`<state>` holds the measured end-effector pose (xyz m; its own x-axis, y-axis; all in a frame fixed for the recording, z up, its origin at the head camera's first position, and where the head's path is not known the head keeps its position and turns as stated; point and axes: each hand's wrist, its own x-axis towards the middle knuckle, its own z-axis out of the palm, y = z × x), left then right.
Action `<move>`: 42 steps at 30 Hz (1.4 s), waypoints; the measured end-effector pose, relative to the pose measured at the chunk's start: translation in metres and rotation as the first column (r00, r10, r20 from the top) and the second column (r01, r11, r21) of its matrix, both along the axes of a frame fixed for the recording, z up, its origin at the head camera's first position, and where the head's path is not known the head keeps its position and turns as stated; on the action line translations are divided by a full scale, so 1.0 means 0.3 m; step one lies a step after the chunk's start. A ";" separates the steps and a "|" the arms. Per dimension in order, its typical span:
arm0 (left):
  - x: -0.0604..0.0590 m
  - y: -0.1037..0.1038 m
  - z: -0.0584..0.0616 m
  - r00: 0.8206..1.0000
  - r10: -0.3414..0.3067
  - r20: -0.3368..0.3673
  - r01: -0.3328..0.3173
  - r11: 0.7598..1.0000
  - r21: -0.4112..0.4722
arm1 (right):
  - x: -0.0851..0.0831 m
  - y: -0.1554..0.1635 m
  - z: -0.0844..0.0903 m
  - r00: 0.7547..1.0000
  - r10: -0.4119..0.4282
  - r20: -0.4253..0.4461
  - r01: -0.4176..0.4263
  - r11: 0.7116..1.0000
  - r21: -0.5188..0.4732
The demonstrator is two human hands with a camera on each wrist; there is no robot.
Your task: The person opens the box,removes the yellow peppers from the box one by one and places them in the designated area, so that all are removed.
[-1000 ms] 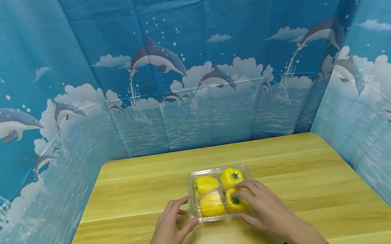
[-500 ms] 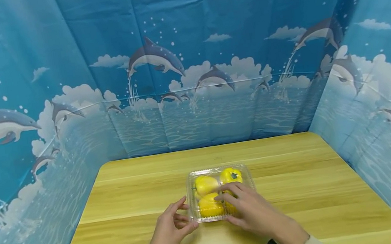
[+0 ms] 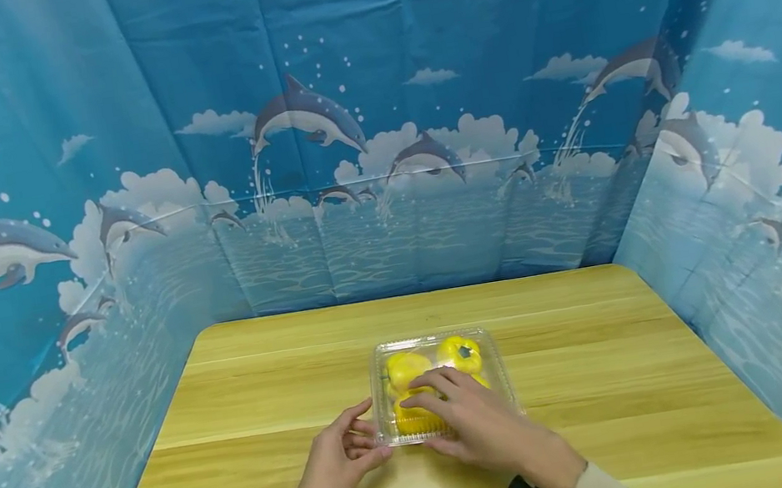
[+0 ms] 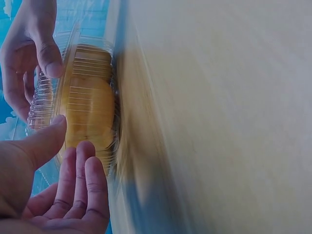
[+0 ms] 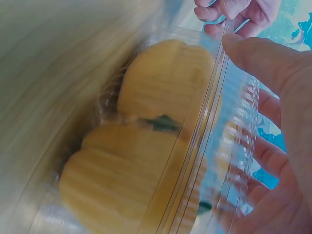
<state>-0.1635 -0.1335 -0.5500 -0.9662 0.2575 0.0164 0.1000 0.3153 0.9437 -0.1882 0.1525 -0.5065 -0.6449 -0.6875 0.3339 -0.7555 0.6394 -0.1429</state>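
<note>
Backdrop of blue dolphin-print sheeting encloses three sides of the wooden table. Clear plastic clamshell box sits at the table's middle, toward the near edge, lid down over yellow bell peppers. Right hand lies across the lid, fingers spread and pressing flat, thumb at the near rim. Left hand rests on the table at the box's near-left corner, thumb and fingertips touching the box's edge, fingers loosely apart.

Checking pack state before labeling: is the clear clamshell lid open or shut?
Shut. The lid lies flat over the clamshell, with yellow peppers visible through it. The right hand rests on top; the left hand touches the near-left corner.
</note>
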 end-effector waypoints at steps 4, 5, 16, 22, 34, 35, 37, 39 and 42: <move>-0.004 -0.003 0.002 0.999 0.000 0.037 -0.002 0.998 0.058 | -0.005 -0.027 0.003 0.999 0.018 0.046 -0.018 1.000 -0.002; -0.004 -0.003 0.003 0.999 -0.002 0.045 -0.002 0.997 0.071 | -0.007 -0.034 0.002 0.998 0.024 0.052 -0.024 1.000 -0.005; -0.003 -0.017 0.023 0.994 -0.031 0.107 0.018 0.993 0.120 | -0.011 -0.097 0.001 0.995 0.066 0.068 -0.066 0.998 -0.002; 0.003 -0.025 0.013 0.985 -0.047 0.167 0.028 0.993 0.113 | -0.002 -0.111 -0.004 0.997 0.067 0.033 -0.067 0.998 0.001; 0.012 -0.033 0.014 0.975 -0.060 0.214 0.031 0.990 0.135 | -0.002 -0.146 -0.020 0.999 0.046 0.013 -0.046 0.998 -0.041; 0.012 -0.034 0.012 0.974 -0.061 0.220 0.030 0.990 0.141 | -0.002 -0.148 -0.023 0.999 0.041 0.009 -0.041 0.998 -0.039; 0.011 -0.036 0.007 0.971 -0.059 0.230 0.024 0.988 0.154 | -0.003 -0.151 -0.028 0.999 0.032 0.000 -0.032 0.999 -0.033; 0.009 -0.036 0.002 0.970 -0.052 0.239 0.013 0.987 0.161 | -0.004 -0.154 -0.032 1.000 0.023 -0.006 -0.023 0.999 -0.034; 0.007 -0.036 -0.001 0.966 -0.050 0.252 0.006 0.985 0.171 | -0.003 -0.158 -0.037 1.000 0.016 -0.011 -0.016 0.999 -0.047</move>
<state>-0.1615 -0.1442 -0.5502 -0.9363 0.2990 -0.1839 -0.1438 0.1511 0.9780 -0.1892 0.1051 -0.5175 -0.6303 -0.6809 0.3729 -0.7671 0.6200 -0.1647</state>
